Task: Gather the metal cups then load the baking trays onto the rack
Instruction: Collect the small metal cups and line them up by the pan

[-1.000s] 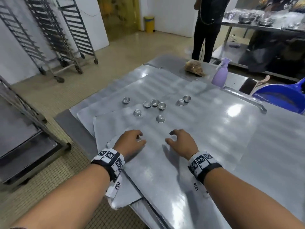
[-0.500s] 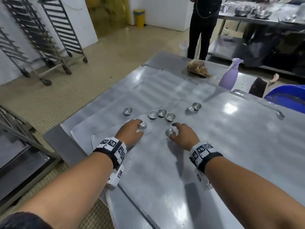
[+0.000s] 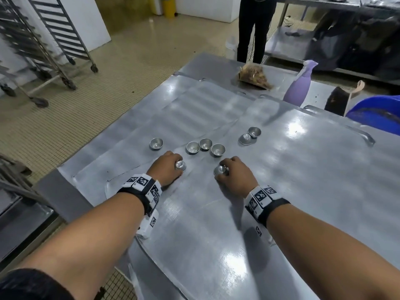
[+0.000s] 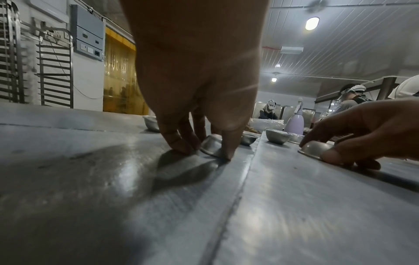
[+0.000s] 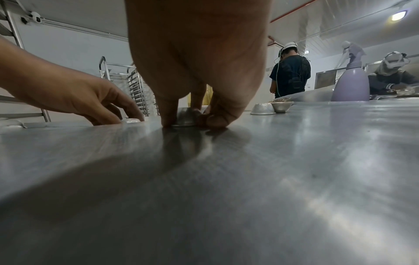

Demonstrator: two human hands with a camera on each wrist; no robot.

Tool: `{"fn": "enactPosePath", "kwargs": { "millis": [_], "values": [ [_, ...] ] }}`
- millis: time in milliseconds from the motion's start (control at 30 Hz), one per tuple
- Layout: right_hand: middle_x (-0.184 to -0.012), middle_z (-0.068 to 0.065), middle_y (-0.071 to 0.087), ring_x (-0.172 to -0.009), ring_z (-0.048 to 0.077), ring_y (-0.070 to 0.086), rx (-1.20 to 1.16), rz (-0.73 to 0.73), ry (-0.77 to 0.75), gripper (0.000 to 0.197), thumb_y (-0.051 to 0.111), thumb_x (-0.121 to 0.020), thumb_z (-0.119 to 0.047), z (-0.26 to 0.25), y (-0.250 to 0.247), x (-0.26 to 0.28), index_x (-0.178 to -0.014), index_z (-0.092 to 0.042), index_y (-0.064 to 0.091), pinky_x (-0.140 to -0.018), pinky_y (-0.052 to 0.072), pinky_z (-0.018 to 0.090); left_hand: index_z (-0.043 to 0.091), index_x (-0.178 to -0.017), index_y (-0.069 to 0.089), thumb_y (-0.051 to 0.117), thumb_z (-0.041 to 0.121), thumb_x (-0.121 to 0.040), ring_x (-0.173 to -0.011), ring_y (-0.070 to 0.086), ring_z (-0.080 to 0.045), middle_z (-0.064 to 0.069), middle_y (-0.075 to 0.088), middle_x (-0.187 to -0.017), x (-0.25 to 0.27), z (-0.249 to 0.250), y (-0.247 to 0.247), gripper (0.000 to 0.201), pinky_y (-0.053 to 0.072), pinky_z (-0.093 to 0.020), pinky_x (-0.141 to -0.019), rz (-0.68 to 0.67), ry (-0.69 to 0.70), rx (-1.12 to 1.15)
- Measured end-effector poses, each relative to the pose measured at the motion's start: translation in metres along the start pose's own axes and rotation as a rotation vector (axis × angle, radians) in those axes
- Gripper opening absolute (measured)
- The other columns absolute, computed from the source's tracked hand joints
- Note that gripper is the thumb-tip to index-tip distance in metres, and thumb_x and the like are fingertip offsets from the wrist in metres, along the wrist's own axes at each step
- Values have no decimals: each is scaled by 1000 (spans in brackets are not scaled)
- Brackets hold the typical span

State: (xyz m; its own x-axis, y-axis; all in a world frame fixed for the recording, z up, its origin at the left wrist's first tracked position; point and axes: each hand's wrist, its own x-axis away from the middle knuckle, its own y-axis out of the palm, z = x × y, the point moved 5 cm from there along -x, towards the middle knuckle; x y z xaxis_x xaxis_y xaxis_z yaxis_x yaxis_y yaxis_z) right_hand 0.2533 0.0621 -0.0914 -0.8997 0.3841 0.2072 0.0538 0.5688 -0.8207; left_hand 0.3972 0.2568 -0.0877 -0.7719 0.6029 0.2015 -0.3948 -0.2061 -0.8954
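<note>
Several small metal cups lie on overlapping flat baking trays (image 3: 216, 224). My left hand (image 3: 171, 167) pinches an upside-down cup (image 3: 180, 165) between thumb and fingers; the left wrist view shows this cup (image 4: 212, 143) resting on the tray. My right hand (image 3: 233, 172) pinches a second upside-down cup (image 3: 221, 169), seen in the right wrist view as a cup (image 5: 186, 117) flat on the tray. Just beyond the hands stand three upright cups (image 3: 205, 144). One single cup (image 3: 156, 144) sits to the left, and a pair of cups (image 3: 250, 135) to the right.
A purple spray bottle (image 3: 297, 87), a bag of crumbs (image 3: 254, 76) and a blue tub (image 3: 376, 111) stand at the table's far side. Tray racks (image 3: 54, 40) on wheels stand far left. A person in black (image 3: 254, 29) stands beyond the table. A low metal shelf (image 3: 19, 217) is at my left.
Both hands moved forward across the trays from the near edge and closed their fingers round the two nearest upside-down cups.
</note>
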Motion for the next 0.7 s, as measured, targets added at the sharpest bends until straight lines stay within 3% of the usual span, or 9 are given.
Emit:
{"fn": "enactPosePath", "kwargs": {
  "millis": [133,200,300,333,433,533,700],
  "values": [
    [-117,6,58,-104,28,58,-42,45,-36,39,69,-85,-34,0,-1,0,-119,-17,60,-87,45,35,16,-98,59,70,29,-84,-90,60,-27,-4,64,-97,4,4,-4,22,47,-35,-75,28,-8,21],
    [-121,6,58,-108,28,59,-54,65,-41,48,69,-84,-35,0,-1,1,-128,-19,57,-90,45,35,17,-98,58,70,30,-84,-87,60,-26,-3,65,-92,6,3,-5,22,47,-35,-73,41,-23,52],
    [-126,4,52,-105,30,60,-70,82,-44,55,69,-84,-36,-1,-2,3,-135,-24,52,-91,47,36,21,-117,57,70,30,-84,-97,58,-25,-1,57,-112,10,1,-7,37,47,-35,-84,48,-39,85],
    [-124,3,50,-102,30,61,-69,92,-49,51,69,-84,-36,-1,-2,5,-132,-25,54,-90,48,37,22,-118,57,70,29,-84,-99,57,-25,-1,53,-116,11,1,-8,37,47,-35,-86,46,-44,88],
    [-116,1,50,-93,30,61,-81,120,-66,39,70,-81,-33,-3,-4,8,-114,-24,54,-82,49,38,20,-97,56,70,25,-83,-91,57,-26,-3,50,-107,16,2,-11,21,44,-32,-79,51,-45,86],
    [-114,-1,49,-90,26,62,-120,118,-72,33,72,-79,-32,-3,-3,12,-104,-25,52,-80,49,36,19,-89,55,74,28,-80,-87,55,-23,-1,49,-99,22,-3,-12,23,42,-30,-73,43,-53,90],
    [-125,0,51,-100,24,61,-101,96,-77,54,76,-76,-39,-4,-2,18,-123,-26,53,-84,46,31,22,-92,54,82,30,-70,-86,55,-19,2,53,-97,33,-9,-14,37,42,-29,-68,18,-64,120]
  ]
}}
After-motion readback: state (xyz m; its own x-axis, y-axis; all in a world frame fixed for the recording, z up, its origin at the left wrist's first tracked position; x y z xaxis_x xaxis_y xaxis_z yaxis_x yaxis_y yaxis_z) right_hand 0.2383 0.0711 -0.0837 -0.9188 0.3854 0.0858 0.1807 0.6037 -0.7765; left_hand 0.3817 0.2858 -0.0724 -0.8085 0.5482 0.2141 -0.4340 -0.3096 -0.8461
